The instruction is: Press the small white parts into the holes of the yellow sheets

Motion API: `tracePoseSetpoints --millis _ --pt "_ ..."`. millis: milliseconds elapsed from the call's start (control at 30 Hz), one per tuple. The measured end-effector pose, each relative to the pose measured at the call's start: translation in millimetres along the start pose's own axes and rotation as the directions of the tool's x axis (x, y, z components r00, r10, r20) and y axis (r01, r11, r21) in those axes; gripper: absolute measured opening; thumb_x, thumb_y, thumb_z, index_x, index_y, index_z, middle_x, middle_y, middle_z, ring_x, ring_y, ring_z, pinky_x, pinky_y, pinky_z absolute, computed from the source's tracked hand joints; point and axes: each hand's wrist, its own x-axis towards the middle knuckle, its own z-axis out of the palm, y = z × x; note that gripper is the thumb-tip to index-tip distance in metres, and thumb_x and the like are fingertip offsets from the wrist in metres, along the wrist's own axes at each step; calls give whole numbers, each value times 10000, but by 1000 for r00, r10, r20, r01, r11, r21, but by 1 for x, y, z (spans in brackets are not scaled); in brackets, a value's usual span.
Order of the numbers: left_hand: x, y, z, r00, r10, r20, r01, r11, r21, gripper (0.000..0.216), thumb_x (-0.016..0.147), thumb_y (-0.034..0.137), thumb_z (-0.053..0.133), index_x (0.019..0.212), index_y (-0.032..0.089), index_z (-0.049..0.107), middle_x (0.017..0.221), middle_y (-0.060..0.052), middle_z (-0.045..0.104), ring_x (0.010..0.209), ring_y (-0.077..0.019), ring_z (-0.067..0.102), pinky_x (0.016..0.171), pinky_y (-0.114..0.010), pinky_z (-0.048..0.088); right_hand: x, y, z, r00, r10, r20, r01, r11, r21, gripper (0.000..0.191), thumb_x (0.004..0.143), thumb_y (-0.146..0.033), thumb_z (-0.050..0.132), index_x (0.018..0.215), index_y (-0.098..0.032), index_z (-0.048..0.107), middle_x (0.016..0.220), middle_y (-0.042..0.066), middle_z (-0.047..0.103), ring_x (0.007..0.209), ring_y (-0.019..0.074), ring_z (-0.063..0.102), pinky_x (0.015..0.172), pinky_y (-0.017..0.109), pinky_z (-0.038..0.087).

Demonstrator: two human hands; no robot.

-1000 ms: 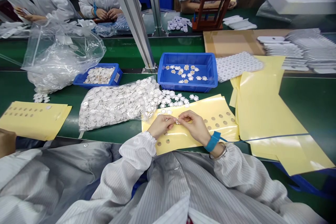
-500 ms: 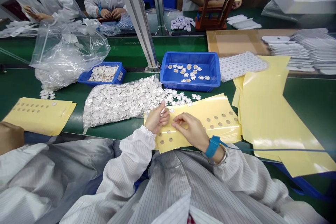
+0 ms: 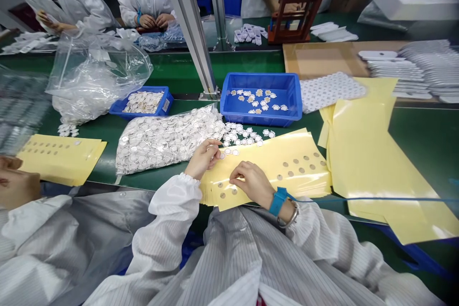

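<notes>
A stack of glossy yellow sheets [image 3: 258,158] lies in front of me, with round grey dots in rows on the top sheet. My left hand [image 3: 202,159] is closed at the sheets' upper left edge, its fingertips beside loose white round tabbed pieces [image 3: 247,141]; what is in its fingers is hidden. Low over the sheet, my right hand [image 3: 252,182] makes a pinch close to the dots at the left; anything between thumb and finger is too small to make out. A clear bag of the white pieces [image 3: 161,141] lies left of my left hand.
A blue tray [image 3: 261,117] with scattered pieces stands behind the sheets, a smaller full blue tray [image 3: 141,115] further left. More yellow sheets [image 3: 373,167] lie right. A blue cord [image 3: 358,199] runs from my right wristband. A co-worker's hand [image 3: 19,179] is at far left.
My left hand has moved left and its fingers now point toward the loose pieces. My right hand has shifted slightly left and down, and its fingers have drawn together.
</notes>
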Motion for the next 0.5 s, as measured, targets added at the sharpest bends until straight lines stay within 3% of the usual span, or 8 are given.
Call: tracePoseSetpoints --millis 67,100,200,267,333,500 --pt "1 -4 -3 994 77 -76 -54 963 263 150 815 312 492 899 191 520 601 37 511 399 -61 360 394 -190 262 0 1 1 1000 11 -18 -11 1000 13 69 768 -177 687 763 -203 623 800 8 582 758 150 545 684 291 421" --pt "0 -6 -5 986 133 -105 -74 896 438 173 827 308 471 926 188 548 618 21 538 453 -89 436 445 -212 327 -1 1 1 1000 11 -28 -11 1000 20 72 764 -186 692 793 -205 629 819 11 585 762 151 549 685 293 425" --pt "-5 -13 -3 964 251 -90 -49 500 864 232 862 288 420 1001 194 581 790 -48 651 722 -196 601 641 -285 423 -2 1 3 999 -4 -47 6 999 35 104 762 -207 698 847 -210 639 880 22 587 804 160 560 709 304 437" --pt "-8 -16 1 970 233 -67 2 269 963 281 886 293 391 1108 206 540 923 -79 676 801 -240 627 669 -309 423 -2 1 3 999 -7 -51 9 999 36 72 762 -199 697 799 -204 636 882 25 584 833 168 560 727 313 440" --pt "-9 -17 6 979 196 -61 32 148 988 308 904 308 364 1166 205 491 959 -97 680 797 -254 640 649 -307 418 -2 1 4 998 4 -57 -1 999 40 80 756 -174 697 748 -194 620 871 24 585 845 172 559 744 322 440" --pt "-9 -16 10 984 174 -44 27 102 994 302 911 295 364 1189 204 442 926 -92 686 802 -257 649 630 -293 401 -1 2 4 997 9 -77 -3 996 86 108 751 -145 692 732 -191 597 858 28 593 850 182 559 763 333 452"
